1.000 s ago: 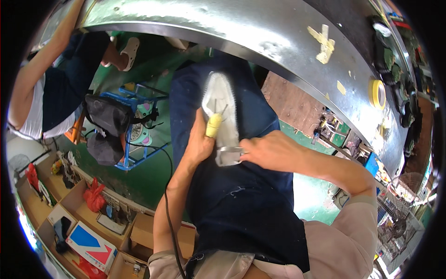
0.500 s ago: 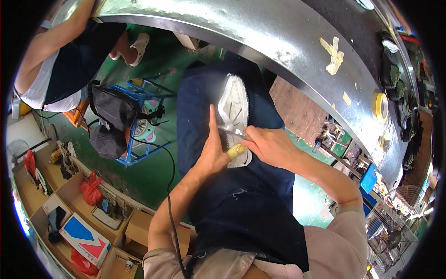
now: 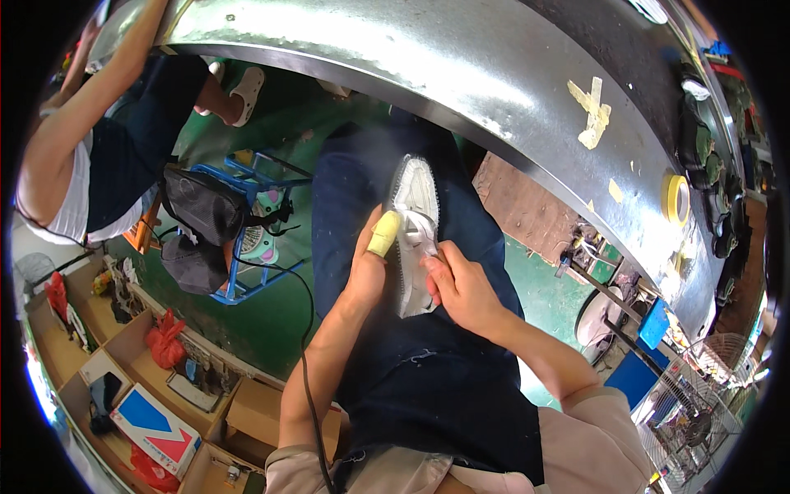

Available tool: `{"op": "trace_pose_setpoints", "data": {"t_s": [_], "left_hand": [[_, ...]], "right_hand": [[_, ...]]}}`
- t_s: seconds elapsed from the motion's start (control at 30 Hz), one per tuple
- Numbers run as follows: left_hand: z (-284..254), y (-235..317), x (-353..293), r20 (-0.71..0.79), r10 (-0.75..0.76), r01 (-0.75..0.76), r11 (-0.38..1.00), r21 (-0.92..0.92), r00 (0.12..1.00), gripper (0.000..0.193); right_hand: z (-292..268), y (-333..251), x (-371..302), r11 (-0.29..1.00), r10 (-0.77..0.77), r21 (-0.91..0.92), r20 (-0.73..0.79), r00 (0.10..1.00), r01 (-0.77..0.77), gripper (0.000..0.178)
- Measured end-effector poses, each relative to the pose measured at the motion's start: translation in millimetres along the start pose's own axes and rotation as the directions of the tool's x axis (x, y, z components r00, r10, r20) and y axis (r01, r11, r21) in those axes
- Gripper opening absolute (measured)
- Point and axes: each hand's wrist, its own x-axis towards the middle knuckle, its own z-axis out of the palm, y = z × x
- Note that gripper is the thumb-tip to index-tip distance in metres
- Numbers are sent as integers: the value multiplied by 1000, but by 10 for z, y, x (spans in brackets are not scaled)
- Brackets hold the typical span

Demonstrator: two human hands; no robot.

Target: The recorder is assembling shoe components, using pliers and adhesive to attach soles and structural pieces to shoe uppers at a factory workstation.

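A white shoe [image 3: 414, 282] with a toothed, stitched-looking edge lies lengthwise over my lap. My left hand [image 3: 369, 262] grips its left side, the thumb wrapped in a yellow cover [image 3: 383, 233] and pressed on the shoe. At the shoe's right side, my right hand [image 3: 459, 284] is closed, with thumb and fingers curled together against it. A shiny greyish piece [image 3: 418, 228] shows just beyond the right thumb; whether it is a strap or a tool's tip I cannot tell. What the right fingers hold is hidden.
A metal-topped bench [image 3: 461, 66] curves ahead, with a yellow tape roll [image 3: 676, 200] and dark shoes [image 3: 698, 144]. To my left stand a blue-framed stool [image 3: 239, 284] with a black bag [image 3: 202, 198], a person [image 3: 107, 156] and compartmented boxes [image 3: 107, 329]. A cable [image 3: 306, 370] hangs past my left arm.
The shoe has turned and shifted slightly nearer. My left thumb has moved onto its upper face from below. The right hand has moved lower, and its metal tool no longer shows clearly.
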Motion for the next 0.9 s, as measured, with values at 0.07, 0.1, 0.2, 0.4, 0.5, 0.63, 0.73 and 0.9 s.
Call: {"op": "trace_pose_setpoints", "data": {"t_s": [0.07, 0.1, 0.2, 0.4, 0.5, 0.63, 0.73, 0.9], "left_hand": [[27, -16, -63, 1, 84, -83, 978, 192, 996, 54], [60, 30, -105, 14, 180, -171, 911, 375, 984, 52], [-25, 51, 6, 97, 290, -299, 814, 498, 952, 48], [153, 182, 4, 159, 294, -328, 720, 612, 943, 51], [157, 242, -40, 108, 197, -221, 754, 619, 975, 61], [220, 309, -63, 124, 201, -233, 718, 656, 972, 81], [236, 441, -133, 80, 98, -126, 759, 638, 992, 82], [291, 482, -138, 49, 25, -54, 666, 744, 998, 89]], "right_hand": [[-21, -22, -43, 913, 173, 346, 155, 973, -218, 34], [-149, -105, 0, 860, 191, 413, 285, 939, -300, 35], [-461, -266, 59, 987, 132, 57, 235, 963, -149, 33], [-665, -339, 360, 782, -468, -481, -33, 883, 396, 28], [-643, -279, 593, 647, -317, -645, 256, 913, 406, 27], [-653, -383, 481, 669, -524, -556, 119, 843, 494, 26], [-529, -287, 634, 588, -476, -608, 273, 836, 533, 25], [-538, -371, 500, 612, -485, -623, 190, 853, 487, 27]]}}
